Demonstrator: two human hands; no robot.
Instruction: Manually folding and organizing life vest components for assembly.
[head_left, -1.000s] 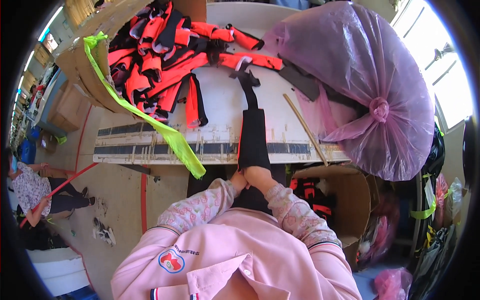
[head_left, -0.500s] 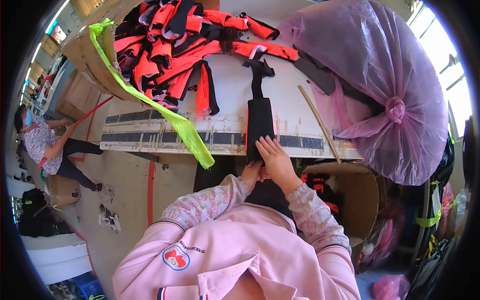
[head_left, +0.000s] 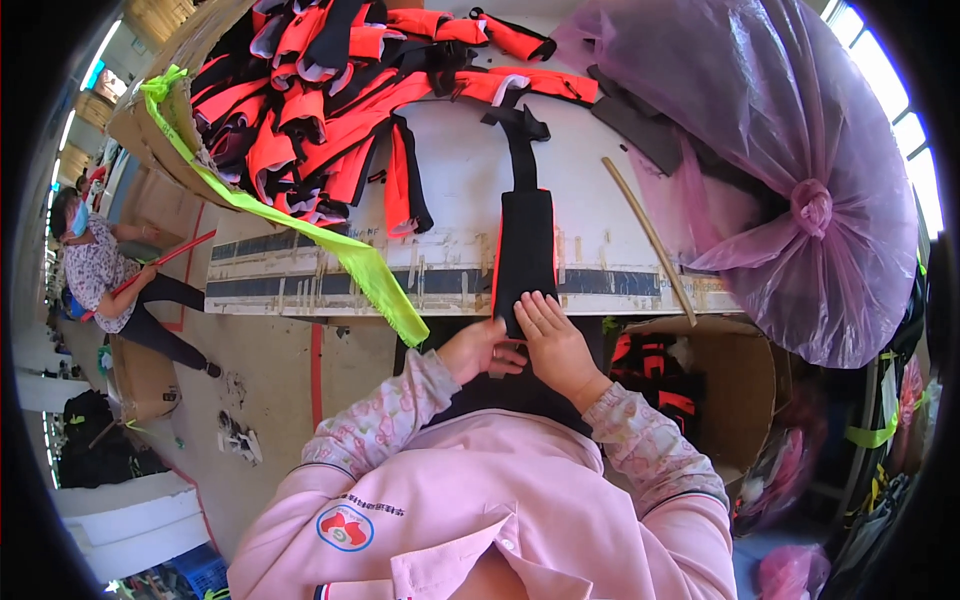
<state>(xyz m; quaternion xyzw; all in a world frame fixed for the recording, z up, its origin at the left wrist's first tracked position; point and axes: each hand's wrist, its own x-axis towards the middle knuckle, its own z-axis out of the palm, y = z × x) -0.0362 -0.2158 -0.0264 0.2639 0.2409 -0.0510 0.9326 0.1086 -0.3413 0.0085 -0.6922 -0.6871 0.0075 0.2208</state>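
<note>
A long black fabric strap with bright orange side edges lies lengthwise before me. Its wide near end reaches the table's front edge; a narrow black band runs from its far end to a dark clip-like piece. My right hand rests with outstretched fingers flat on the strap's near right corner; its thumb is mostly hidden. At the near left corner is my left hand, its thumb touching the strap and its bent fingers apart, just below the edge.
Orange-and-black fabric pieces spill from a tipped carton draped with a neon-yellow strip. A wooden stick lies right, near a tied purple bag. An open carton stands below. A person holds a red pole at left.
My left hand has come out from under the strap's near end and moved left, its fingers parting. My right hand stays on the strap. The person at left has shifted slightly right.
</note>
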